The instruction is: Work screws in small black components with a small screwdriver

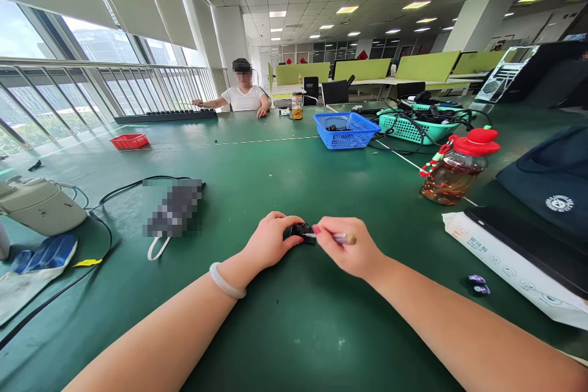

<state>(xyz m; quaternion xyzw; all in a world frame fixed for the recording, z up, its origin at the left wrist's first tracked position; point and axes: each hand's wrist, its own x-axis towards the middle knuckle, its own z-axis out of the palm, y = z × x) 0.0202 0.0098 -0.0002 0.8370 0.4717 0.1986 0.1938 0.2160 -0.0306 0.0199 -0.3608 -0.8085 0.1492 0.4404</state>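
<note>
My left hand (pixel 273 240), with a pale bangle on its wrist, pinches a small black part (pixel 299 231) against the green table (pixel 285 331). What kind of part it is, I cannot tell at this size. Closed like a writing grip, my right hand (pixel 350 246) holds a slim pen-like tool (pixel 342 237) with a tan rounded end. The tool's pale tip points left and meets the black part or lies just over it. Fingers cover some of both the part and the tool.
To the right stand a red-lidded bottle (pixel 452 168), a white box (pixel 514 263) and two small wrapped pieces (pixel 478 285). Ahead are a blue basket (pixel 346 131) and a green basket (pixel 416 128) with cables. A black cable (pixel 109 236) runs along the left. Another person (pixel 244 95) sits opposite.
</note>
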